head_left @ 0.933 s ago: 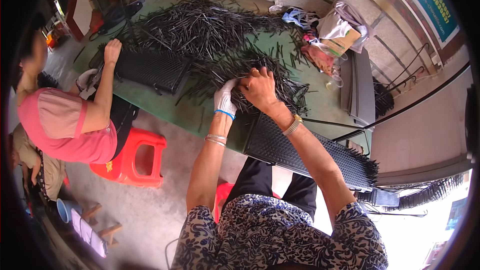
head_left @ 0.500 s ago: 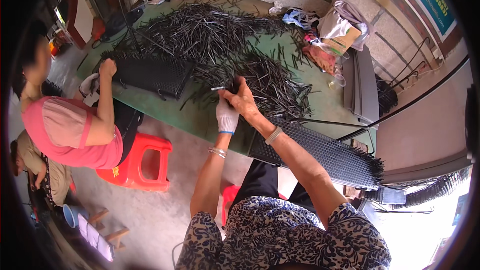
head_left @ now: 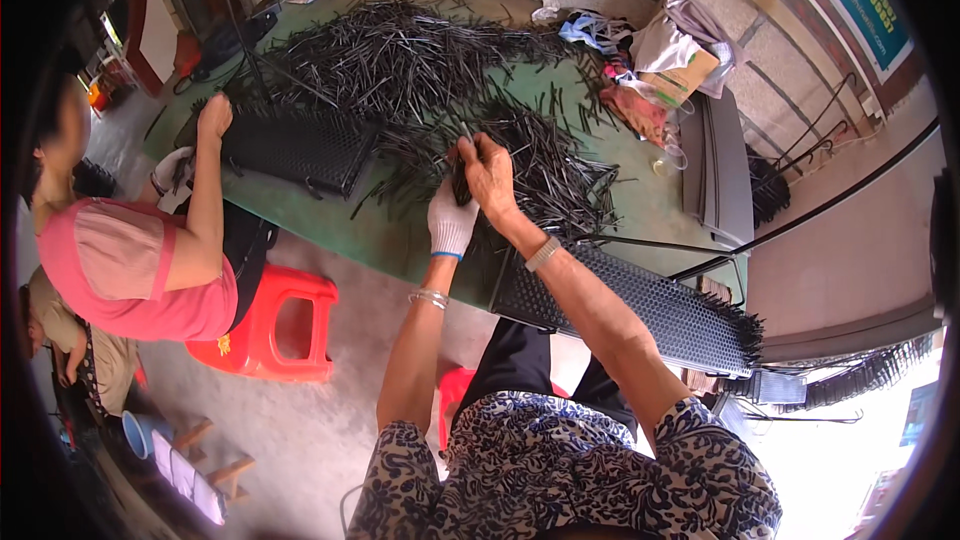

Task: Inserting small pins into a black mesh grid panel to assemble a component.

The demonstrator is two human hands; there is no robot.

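Note:
My left hand (head_left: 452, 224), in a white knit glove, is closed round a small bundle of thin black sticks (head_left: 461, 186). Against it, my bare right hand (head_left: 490, 180) has its fingers curled in at the top of the same bundle, where a pale tip pokes up. How many sticks the right fingers grip is hidden. Both hands are above the near edge of a loose heap of black sticks (head_left: 560, 165). Below my right forearm lies a long black perforated panel (head_left: 630, 302), with black stick ends bristling along its far right end.
A larger heap of black sticks (head_left: 390, 55) covers the back of the green table (head_left: 320, 235). At left, a person in a pink top (head_left: 150, 265) works at another black panel (head_left: 290, 152) beside a red stool (head_left: 275, 330). Cloths and bags (head_left: 670, 65) sit back right.
My right hand has turned more upright, its fingers now bunched over the sticks. A pale piece that pointed left now points up. The left hand stays almost in place.

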